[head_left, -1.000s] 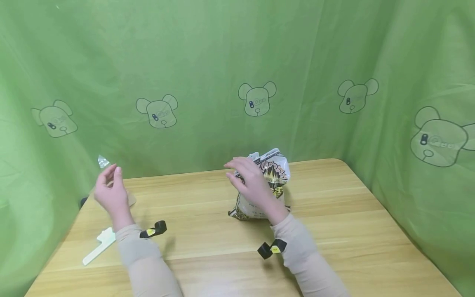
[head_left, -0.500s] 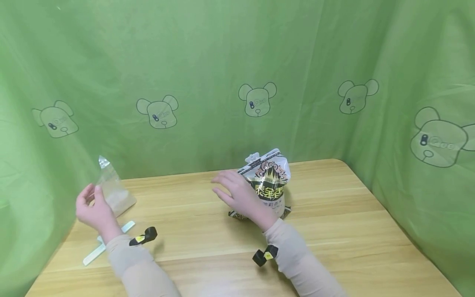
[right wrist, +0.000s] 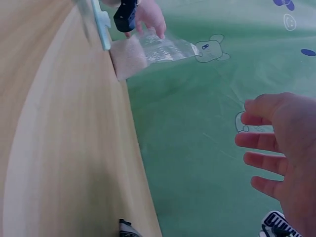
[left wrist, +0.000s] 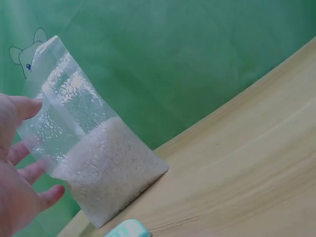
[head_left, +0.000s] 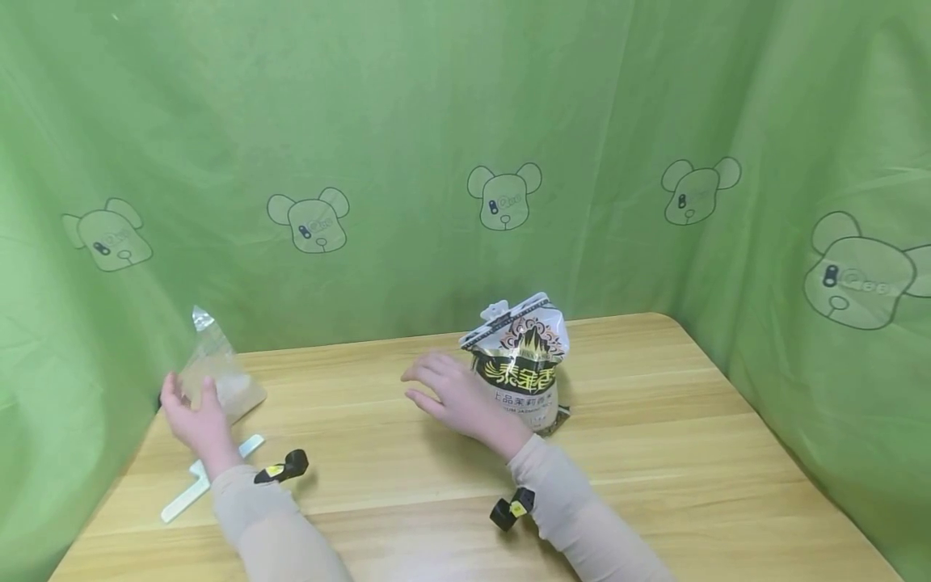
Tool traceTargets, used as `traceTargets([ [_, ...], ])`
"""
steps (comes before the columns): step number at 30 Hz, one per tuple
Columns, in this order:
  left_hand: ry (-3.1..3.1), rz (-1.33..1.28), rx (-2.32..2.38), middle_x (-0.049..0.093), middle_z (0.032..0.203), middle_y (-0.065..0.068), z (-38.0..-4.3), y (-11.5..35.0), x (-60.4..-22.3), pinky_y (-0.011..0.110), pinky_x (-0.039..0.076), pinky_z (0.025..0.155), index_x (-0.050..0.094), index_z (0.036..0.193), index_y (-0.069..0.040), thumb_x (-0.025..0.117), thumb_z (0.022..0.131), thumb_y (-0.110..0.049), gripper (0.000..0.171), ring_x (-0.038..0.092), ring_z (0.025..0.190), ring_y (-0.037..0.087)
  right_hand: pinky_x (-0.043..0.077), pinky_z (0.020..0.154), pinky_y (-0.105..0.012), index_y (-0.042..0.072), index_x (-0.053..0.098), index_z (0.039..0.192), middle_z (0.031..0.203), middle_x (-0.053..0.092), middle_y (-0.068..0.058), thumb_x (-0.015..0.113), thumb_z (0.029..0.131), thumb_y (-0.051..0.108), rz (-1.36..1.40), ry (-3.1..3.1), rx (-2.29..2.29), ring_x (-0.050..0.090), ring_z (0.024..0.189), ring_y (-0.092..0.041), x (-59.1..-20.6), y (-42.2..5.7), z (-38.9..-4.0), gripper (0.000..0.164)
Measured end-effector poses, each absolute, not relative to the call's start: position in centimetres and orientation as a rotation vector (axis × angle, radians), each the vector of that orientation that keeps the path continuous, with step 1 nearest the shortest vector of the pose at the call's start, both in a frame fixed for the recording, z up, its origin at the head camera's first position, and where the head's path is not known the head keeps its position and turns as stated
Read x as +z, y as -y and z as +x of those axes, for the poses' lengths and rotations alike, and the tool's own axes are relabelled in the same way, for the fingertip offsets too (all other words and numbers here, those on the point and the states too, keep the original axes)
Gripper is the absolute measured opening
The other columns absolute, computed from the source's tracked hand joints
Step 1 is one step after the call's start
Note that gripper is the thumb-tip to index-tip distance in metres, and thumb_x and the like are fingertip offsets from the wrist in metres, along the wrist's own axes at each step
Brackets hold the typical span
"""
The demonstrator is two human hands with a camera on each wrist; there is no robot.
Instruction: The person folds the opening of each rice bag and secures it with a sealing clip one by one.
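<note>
At the left of the table a clear plastic bag of rice (head_left: 240,394) stands upright, its top pinched to a peak. My left hand (head_left: 195,420) is at its near left side, thumb and fingers apart; in the left wrist view the fingers (left wrist: 49,196) overlap the bag's edge without gripping. Below that hand lies a pale mint bag clip (head_left: 187,497), partly hidden by the wrist. My right hand (head_left: 461,404) hovers with loosely bent fingers, holding nothing, in front of a printed rice bag (head_left: 527,364). A white clip (head_left: 495,310) sits across that bag's folded top.
The wooden table (head_left: 655,485) ends at a green curtain (head_left: 407,267) behind and on both sides. Each wrist carries a small black camera, such as the one on the right wrist (head_left: 512,509).
My right hand has drawn left and down away from the printed rice bag. My left hand has come down from the clear bag's top, then edged back toward its side.
</note>
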State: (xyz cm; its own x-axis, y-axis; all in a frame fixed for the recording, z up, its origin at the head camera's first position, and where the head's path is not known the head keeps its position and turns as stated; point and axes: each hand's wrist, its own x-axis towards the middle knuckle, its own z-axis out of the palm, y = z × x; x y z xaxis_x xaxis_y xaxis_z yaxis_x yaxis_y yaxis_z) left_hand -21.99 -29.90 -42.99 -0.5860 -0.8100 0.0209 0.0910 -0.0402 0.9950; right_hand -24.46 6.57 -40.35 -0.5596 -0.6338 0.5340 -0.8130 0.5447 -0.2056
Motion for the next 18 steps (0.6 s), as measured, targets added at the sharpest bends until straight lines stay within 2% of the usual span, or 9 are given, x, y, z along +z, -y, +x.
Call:
traceTargets([
  [4,1.479,0.772,-1.765,0.034,0.157,-0.002,-22.2,30.2,-43.3,0.023,0.023,0.121,0.032,0.149,-0.025,0.051,0.1,-0.028,0.053,0.03,0.143,0.012,0.042,0.111,-0.041,0.017,0.066,0.116,0.12,0.067,0.0,0.056,0.098,0.031,1.178,2.427,0.586,0.058,0.12,-0.02,-40.7,-6.3,-24.4,0.025],
  [8,1.41,0.763,-1.789,0.046,0.147,-0.001,-22.2,30.4,-43.6,0.019,0.029,0.117,0.043,0.143,-0.018,0.048,0.101,-0.025,0.042,0.039,0.138,0.013,0.04,0.113,-0.043,0.017,0.065,0.117,0.121,0.066,-0.001,0.055,0.098,0.032,1.18,2.48,0.58,0.057,0.122,-0.021,-40.9,-6.0,-24.3,0.027],
  [13,1.345,0.742,-1.774,0.06,0.115,-0.012,-22.5,30.4,-43.9,0.018,0.037,0.11,0.06,0.115,-0.018,0.052,0.1,-0.018,0.017,0.049,0.121,0.007,0.038,0.115,-0.042,0.018,0.064,0.12,0.124,0.065,0.0,0.053,0.099,0.034,1.181,2.559,0.55,0.055,0.125,-0.02,-41.0,-5.8,-24.1,0.029],
  [16,1.312,0.699,-1.791,0.061,0.101,-0.015,-22.9,30.3,-44.2,0.018,0.04,0.108,0.061,0.101,-0.017,0.052,0.1,-0.013,0.01,0.052,0.115,0.006,0.037,0.115,-0.041,0.018,0.063,0.121,0.126,0.064,0.0,0.052,0.1,0.035,1.181,2.583,0.528,0.054,0.126,-0.02,-41.1,-5.7,-24.1,0.03],
  [18,1.314,0.674,-1.806,0.061,0.098,-0.016,-23.1,30.1,-44.3,0.018,0.041,0.107,0.06,0.099,-0.015,0.052,0.1,-0.011,0.01,0.053,0.114,0.006,0.037,0.115,-0.04,0.018,0.063,0.122,0.126,0.064,0.0,0.051,0.1,0.036,1.18,2.593,0.518,0.054,0.126,-0.02,-41.2,-5.6,-24.1,0.031],
])
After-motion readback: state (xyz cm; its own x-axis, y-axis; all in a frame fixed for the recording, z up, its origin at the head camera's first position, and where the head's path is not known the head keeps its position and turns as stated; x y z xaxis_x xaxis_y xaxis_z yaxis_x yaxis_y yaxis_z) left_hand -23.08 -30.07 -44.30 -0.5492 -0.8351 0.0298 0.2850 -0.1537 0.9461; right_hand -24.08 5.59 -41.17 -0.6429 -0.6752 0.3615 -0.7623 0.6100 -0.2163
